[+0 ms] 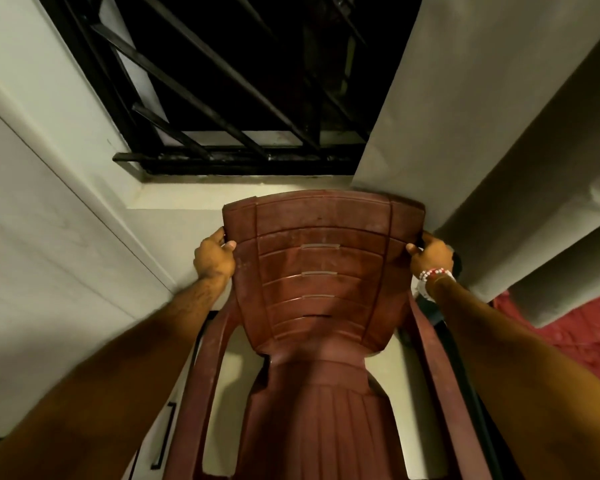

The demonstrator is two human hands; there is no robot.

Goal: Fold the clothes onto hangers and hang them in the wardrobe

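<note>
Chair: the brown-red plastic chair [312,271] stands right in front of you, seat toward you and slatted backrest toward the window, with your arms reaching down either side of it.
Left grip: your left hand [214,258] is clamped on the left edge of the backrest near its top, thumb on the front face and fingers wrapped behind.
Right grip: your right hand [430,254] is clamped on the right edge at about the same height, thumb in front, fingers behind; a red-and-white bead bracelet [433,274] sits on that wrist.
Above the chair: the backrest's top lies just under the pale window sill [187,192]; over it is a black metal grille [222,81] with darkness beyond.
To your right: a pale curtain [465,133] hangs down, and the backrest's top right corner meets its edge; below it shows a red patterned surface [586,337].
To your left: a pale wall [49,168], and lower down a dark handle [163,434] on a white panel; you cannot tell what the panel belongs to.
Underfoot: light floor [229,368] shows through the armrest gap.
</note>
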